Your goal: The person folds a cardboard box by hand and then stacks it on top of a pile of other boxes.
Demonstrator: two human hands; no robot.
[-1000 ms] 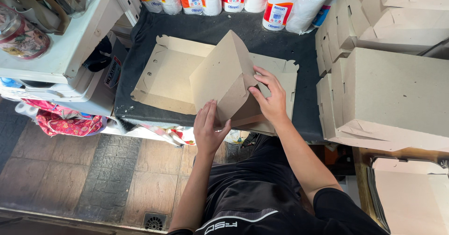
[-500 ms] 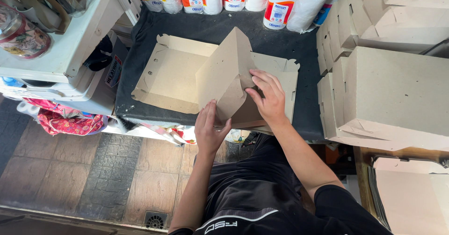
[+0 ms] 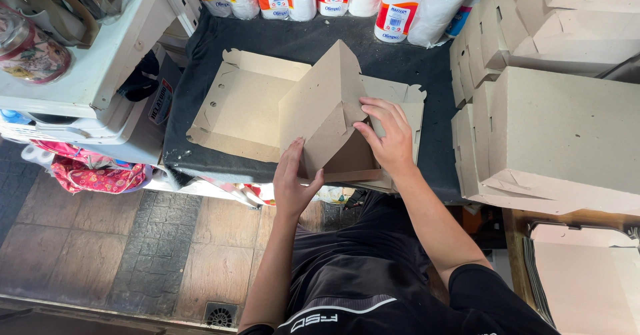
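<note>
A flat brown cardboard box blank [image 3: 243,108] lies on a dark cloth-covered table [image 3: 300,45]. One large panel [image 3: 319,105] of it stands folded upright in the middle. My left hand [image 3: 293,182] presses its palm and fingers against the near corner flap at the table's front edge. My right hand [image 3: 389,137] has its fingers bent on the inner side flap, just right of the raised panel. Both hands grip the cardboard where the flaps meet.
Folded cardboard boxes [image 3: 560,128] are stacked at the right. Wrapped paper rolls [image 3: 407,12] line the table's far edge. A white shelf [image 3: 87,75] with a patterned tin stands at the left. More flat blanks [image 3: 587,275] lie lower right. Tiled floor shows below.
My left hand has slid up and closed more tightly on the near flap. The flap has folded further inward, and my right hand has shifted slightly right along the side flap.
</note>
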